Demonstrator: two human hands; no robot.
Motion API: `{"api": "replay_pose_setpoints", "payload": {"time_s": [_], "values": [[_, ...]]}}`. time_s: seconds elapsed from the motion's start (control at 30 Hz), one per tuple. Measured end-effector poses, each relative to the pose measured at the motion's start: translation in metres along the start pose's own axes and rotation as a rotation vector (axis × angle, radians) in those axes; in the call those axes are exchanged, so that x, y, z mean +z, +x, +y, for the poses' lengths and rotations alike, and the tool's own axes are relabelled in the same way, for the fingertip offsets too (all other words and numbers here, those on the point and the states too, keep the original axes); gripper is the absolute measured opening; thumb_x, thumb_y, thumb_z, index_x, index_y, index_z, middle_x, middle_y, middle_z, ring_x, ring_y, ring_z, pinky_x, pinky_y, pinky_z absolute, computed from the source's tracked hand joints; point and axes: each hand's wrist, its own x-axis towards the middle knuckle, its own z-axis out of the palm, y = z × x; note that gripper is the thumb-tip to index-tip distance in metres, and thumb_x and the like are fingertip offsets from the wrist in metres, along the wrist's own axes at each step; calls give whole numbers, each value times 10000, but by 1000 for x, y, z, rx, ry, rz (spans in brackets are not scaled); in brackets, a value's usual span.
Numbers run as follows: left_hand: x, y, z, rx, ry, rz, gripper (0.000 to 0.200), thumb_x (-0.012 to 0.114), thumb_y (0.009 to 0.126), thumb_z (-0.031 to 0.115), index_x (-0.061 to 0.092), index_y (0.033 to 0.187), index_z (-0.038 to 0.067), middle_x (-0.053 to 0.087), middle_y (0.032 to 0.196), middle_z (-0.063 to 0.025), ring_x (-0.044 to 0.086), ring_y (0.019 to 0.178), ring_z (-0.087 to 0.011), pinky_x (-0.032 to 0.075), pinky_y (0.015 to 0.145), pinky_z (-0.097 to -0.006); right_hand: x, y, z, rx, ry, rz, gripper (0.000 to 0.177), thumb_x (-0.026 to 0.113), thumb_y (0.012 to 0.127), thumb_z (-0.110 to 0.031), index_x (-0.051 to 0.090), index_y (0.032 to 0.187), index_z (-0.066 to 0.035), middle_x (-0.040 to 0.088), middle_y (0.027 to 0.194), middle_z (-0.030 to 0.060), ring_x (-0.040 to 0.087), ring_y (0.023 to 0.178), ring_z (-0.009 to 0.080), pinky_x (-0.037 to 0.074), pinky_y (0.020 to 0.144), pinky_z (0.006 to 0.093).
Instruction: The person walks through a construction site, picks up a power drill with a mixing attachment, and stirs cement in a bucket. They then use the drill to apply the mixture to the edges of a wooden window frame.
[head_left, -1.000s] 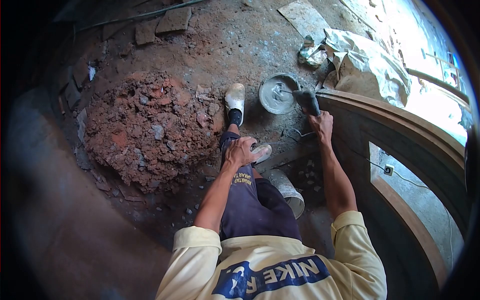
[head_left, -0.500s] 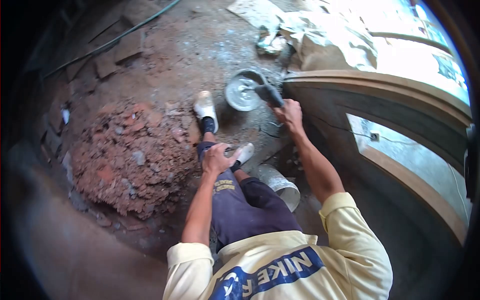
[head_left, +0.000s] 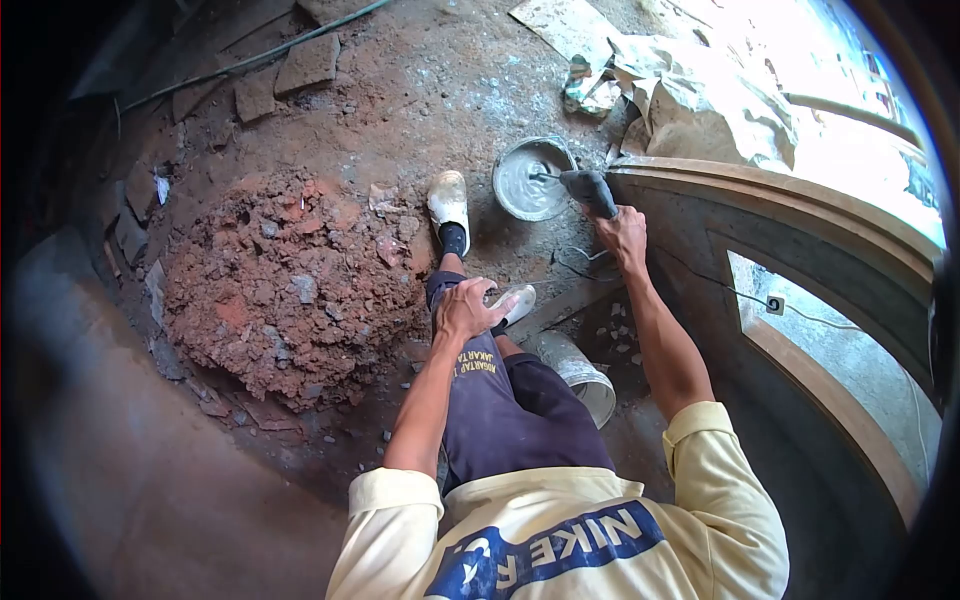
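My right hand (head_left: 624, 236) is wrapped around the rear grip of a dark power drill (head_left: 588, 190). Its thin shaft reaches into a bucket (head_left: 501, 197) of smooth, wet grey mix (head_left: 530, 185), where the tip is hidden. My left hand (head_left: 466, 308) rests on my knee, holding nothing, with the thumb apart from the fingers. Near my feet, a white, mix-stained pail (head_left: 575, 375) lies on its side. A light shoe (head_left: 450, 205) on one of my feet stands beside the bucket.
A large heap of reddish rubble (head_left: 290, 290) lies to the left. A wooden frame (head_left: 740, 176) borders the right side, with a cable (head_left: 690, 272) running past it. Crumpled sacks (head_left: 715, 105) sit at the back right; a hose (head_left: 260, 57) crosses the back left.
The whole view has shifted, so the bucket and heap appear farther right. My right hand still grips the drill over the bucket, and my left hand stays on my knee.
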Motion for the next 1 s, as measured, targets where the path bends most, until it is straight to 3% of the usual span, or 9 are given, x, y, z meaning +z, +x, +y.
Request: {"api": "replay_pose_setpoints", "payload": {"time_s": [0.07, 1.0], "values": [[0, 2, -3, 22, -13, -9, 663, 705, 794, 644, 741, 1032, 26, 733, 1040, -153, 710, 930, -361, 561, 833, -451, 0, 0, 0, 23, 26, -4, 632, 735, 792, -616, 741, 873, 10, 680, 788, 273, 680, 807, 449, 532, 751, 489], [-5, -1, 4, 14, -10, 22, 618, 729, 802, 593, 746, 1032, 19, 736, 1044, -176, 710, 947, -358, 558, 856, -437, 1, -7, 1, 65, 47, -9, 645, 743, 785, -607, 737, 860, 34, 676, 785, 290, 685, 808, 460, 536, 746, 504]]}}
